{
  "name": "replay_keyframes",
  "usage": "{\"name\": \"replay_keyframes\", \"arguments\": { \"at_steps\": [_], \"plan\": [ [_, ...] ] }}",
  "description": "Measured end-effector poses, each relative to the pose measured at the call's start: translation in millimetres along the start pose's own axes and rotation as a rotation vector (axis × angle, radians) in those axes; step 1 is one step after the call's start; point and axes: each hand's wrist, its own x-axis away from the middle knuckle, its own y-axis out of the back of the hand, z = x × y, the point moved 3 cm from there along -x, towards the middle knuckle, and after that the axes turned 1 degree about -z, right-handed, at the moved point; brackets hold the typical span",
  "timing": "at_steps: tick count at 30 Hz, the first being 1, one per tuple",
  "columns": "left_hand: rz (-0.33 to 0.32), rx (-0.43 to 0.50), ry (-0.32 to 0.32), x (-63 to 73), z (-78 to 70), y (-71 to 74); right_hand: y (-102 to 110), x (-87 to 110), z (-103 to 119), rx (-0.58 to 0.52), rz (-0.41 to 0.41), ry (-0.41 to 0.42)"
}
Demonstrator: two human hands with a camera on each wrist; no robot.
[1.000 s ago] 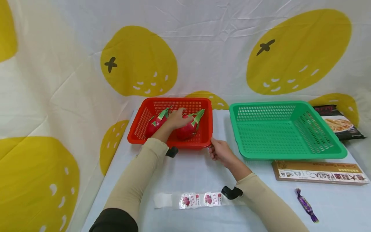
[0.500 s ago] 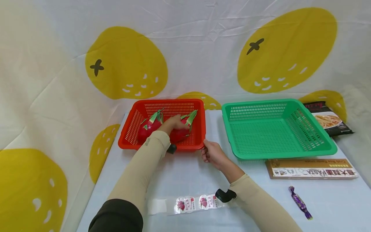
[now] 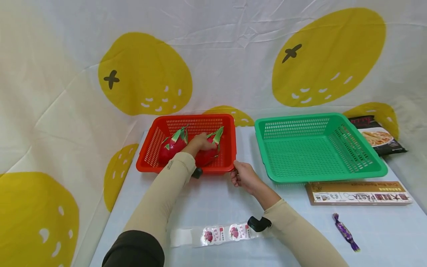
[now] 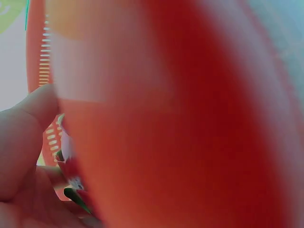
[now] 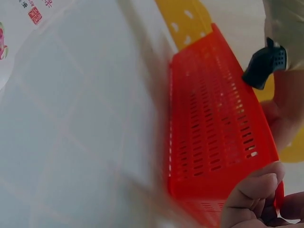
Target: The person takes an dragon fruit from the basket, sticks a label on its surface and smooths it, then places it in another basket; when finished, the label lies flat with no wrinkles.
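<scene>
A red plastic basket (image 3: pixel 230 144) stands at the back left of the table, holding two dragon fruits with green tips. My left hand (image 3: pixel 200 142) reaches over its front rim and grips the right-hand dragon fruit (image 3: pixel 207 157), covering its upper left side. The other dragon fruit (image 3: pixel 171 151) lies just left of that wrist. In the left wrist view, the blurred basket wall (image 4: pixel 142 166) hides much of the fruit, while thumb and fingers curve towards it. My right hand (image 3: pixel 247 177) pinches the basket's front right corner; the right wrist view shows fingers (image 5: pixel 256 187) at the rim.
A green basket (image 3: pixel 261 148) stands to the right. Before it lies a pasta box (image 3: pixel 358 193), with a purple wrapped candy (image 3: pixel 346 233) nearer me. A black food packet (image 3: pixel 380 137) is at the back right. A strip of dragon fruit labels (image 3: pixel 213 236) lies in front, partly under my right arm.
My left hand has come down from above the fruits onto the right-hand dragon fruit and taken hold of it. The right hand keeps the basket corner. The head view has shifted slightly.
</scene>
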Motion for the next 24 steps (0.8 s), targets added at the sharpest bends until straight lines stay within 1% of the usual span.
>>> {"name": "replay_keyframes", "arguments": {
  "at_steps": [1, 3, 6, 7, 8, 12, 15, 17, 19, 22, 24],
  "plan": [
    [-0.011, 0.005, 0.001, 2.3, 0.6, 1.2, -0.5, -0.1, -0.3, 0.004, 0.003, -0.002],
    [-0.049, 0.003, -0.018, 8.1, 1.4, 5.4, -1.2, 0.1, -0.5, 0.012, 0.009, -0.004],
    [-0.119, 0.025, -0.079, 23.7, -1.4, 17.2, -0.6, 0.5, -0.5, 0.021, 0.004, 0.005],
    [-0.146, 0.037, -0.109, 30.2, -3.4, 22.0, 0.2, 0.7, -0.7, 0.026, -0.003, 0.004],
    [-0.174, 0.039, -0.143, 37.4, -5.6, 27.0, 1.1, 1.1, -0.8, 0.031, -0.012, 0.001],
    [-0.247, 0.061, -0.255, 71.3, -14.0, 45.3, 5.8, 5.6, -1.9, 0.055, -0.075, -0.026],
    [-0.269, 0.067, -0.305, 98.7, -17.4, 52.4, 10.9, 14.2, -3.3, 0.071, -0.096, -0.008],
    [-0.282, 0.047, -0.338, 117.4, -18.1, 52.6, 15.6, 23.8, -5.6, 0.097, -0.078, 0.037],
    [-0.292, 0.007, -0.392, 135.8, -18.2, 48.0, 22.1, 37.1, -9.7, 0.152, -0.040, 0.089],
    [-0.298, -0.082, -0.504, 159.0, -17.5, 33.5, 33.5, 63.1, -18.5, 0.285, 0.013, 0.170],
    [-0.291, -0.143, -0.566, 170.2, -16.3, 19.3, 40.7, 81.7, -25.3, 0.416, 0.034, 0.226]
  ]
}}
